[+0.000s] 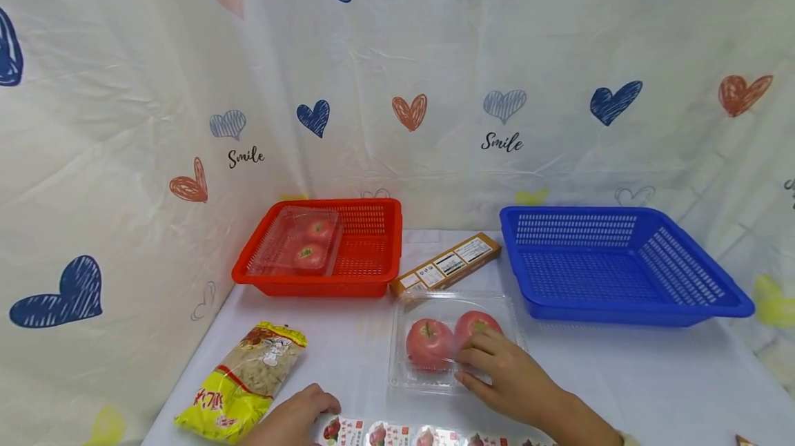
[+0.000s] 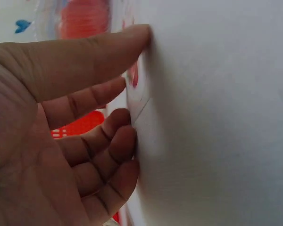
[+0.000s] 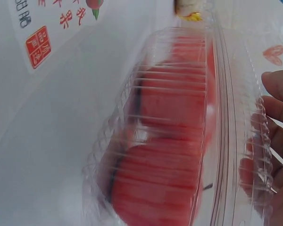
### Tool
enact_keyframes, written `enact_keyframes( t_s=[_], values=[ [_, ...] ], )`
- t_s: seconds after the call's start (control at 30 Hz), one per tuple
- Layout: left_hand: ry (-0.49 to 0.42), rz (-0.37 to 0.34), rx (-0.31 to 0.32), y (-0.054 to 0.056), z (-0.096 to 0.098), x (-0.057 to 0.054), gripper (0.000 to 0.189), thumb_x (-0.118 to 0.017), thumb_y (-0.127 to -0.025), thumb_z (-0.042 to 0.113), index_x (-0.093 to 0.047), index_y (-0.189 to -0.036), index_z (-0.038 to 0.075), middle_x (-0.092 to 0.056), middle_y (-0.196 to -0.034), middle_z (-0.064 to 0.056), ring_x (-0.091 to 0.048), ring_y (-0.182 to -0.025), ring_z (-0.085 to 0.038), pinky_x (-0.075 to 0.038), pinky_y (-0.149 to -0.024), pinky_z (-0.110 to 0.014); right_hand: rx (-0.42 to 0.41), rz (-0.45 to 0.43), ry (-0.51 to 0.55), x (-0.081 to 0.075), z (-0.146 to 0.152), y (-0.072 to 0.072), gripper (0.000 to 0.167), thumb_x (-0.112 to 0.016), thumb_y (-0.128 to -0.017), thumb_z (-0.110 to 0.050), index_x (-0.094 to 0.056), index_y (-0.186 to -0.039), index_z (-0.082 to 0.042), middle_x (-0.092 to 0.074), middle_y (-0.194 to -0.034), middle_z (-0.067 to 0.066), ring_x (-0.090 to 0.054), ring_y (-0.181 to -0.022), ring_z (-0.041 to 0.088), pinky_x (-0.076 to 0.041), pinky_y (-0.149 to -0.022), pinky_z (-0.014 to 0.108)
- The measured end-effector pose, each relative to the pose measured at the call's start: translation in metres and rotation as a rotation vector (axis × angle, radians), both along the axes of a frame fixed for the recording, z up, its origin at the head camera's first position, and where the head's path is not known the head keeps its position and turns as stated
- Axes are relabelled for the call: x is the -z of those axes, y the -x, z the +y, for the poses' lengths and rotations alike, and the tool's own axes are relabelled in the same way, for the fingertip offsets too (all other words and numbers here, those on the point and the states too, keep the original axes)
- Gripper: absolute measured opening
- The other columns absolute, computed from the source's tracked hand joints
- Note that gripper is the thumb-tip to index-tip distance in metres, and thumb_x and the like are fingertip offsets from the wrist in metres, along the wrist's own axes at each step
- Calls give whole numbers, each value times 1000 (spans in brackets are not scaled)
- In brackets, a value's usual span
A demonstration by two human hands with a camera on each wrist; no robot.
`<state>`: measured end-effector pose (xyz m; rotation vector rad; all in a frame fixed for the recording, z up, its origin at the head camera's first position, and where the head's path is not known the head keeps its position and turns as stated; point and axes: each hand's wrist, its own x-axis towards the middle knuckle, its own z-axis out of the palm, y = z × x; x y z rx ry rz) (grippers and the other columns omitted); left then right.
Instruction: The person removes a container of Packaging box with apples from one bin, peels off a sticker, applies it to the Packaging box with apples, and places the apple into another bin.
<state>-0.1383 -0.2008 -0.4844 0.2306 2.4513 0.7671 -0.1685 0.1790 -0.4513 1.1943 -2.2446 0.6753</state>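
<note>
A clear plastic box with two red apples in it stands on the white table in the head view. My right hand rests on the lid, over the right-hand apple. Seen from the right wrist, the fingers lie loosely bent along the ridged clear lid. A strip of fruit stickers runs along the near side of the table. My left hand is at its left end; in the left wrist view thumb and fingertips touch down apart from each other.
A red basket at back left holds another clear box of apples. Back right stands a blue basket. Between them lies a long brown carton. A yellow snack bag lies left of the box.
</note>
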Motion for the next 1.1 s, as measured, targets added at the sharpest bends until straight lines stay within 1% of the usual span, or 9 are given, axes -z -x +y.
enact_keyframes(
  t_s=[0.1,0.2,0.33,0.47,0.57,0.73,0.83,0.93,1.1],
  values=[
    [39,-6,22,1,2,1,49,-87,-63,51,-64,-95,22,-52,-89,4,-50,-79,-19,-51,-78,-44,-10,1,3,0,-4,-1,19,-79,-80,-21,-73,-98,-16,-60,-97,-12,-53,-94,5,-44,-86,19],
    [67,-26,6,0,4,-1,48,-86,-64,51,-61,-92,22,-54,-84,3,-50,-76,-19,-50,-73,-42,-16,13,3,1,-8,-1,19,-79,-80,-20,-72,-97,-16,-61,-97,-11,-54,-94,6,-45,-87,21],
    [18,-44,-3,-3,2,-9,39,-85,-72,41,-59,-96,23,-56,-78,1,-51,-72,-20,-46,-66,-37,-35,37,9,2,-14,-2,20,-80,-79,-20,-71,-96,-16,-60,-97,-11,-55,-92,8,-46,-85,23],
    [-170,-55,-63,-3,3,-22,34,-83,-76,29,-61,-101,23,-58,-77,-4,-55,-70,-22,-46,-60,-30,-41,44,8,1,-17,-4,22,-82,-77,-19,-70,-95,-15,-60,-98,-10,-56,-90,8,-48,-83,24],
    [-397,-67,-104,0,8,-32,34,-82,-79,26,-63,-105,16,-59,-79,-6,-60,-70,-23,-52,-61,-29,-37,45,-3,0,-18,-4,23,-83,-75,-18,-70,-95,-15,-61,-98,-10,-56,-90,8,-48,-82,24],
    [-752,-117,-102,5,23,-46,31,-76,-86,16,-59,-106,0,-66,-84,-12,-65,-74,-21,-58,-68,-36,-49,36,11,-6,-21,-2,19,-81,-77,-18,-70,-93,-17,-62,-97,-9,-55,-91,9,-47,-82,23],
    [-831,-125,-119,7,36,-53,30,-75,-86,15,-58,-105,-1,-69,-88,-14,-65,-76,-20,-58,-68,-35,-53,20,24,-11,-24,-2,10,-74,-87,-25,-70,-93,-19,-63,-98,-10,-56,-92,9,-46,-84,22],
    [-865,-122,-117,10,51,-60,30,-75,-86,13,-57,-105,-1,-69,-86,-14,-65,-75,-20,-58,-68,-35,-77,6,35,-16,-27,-3,10,-73,-88,-27,-70,-95,-19,-63,-99,-10,-58,-92,8,-47,-84,22],
    [-937,-124,-19,19,79,-71,29,-74,-86,7,-55,-107,-4,-68,-83,-12,-65,-73,-18,-59,-67,-36,-156,-93,89,-27,-35,-7,18,-77,-85,-21,-71,-101,-21,-64,-102,-12,-58,-94,5,-48,-84,19]
  ],
)
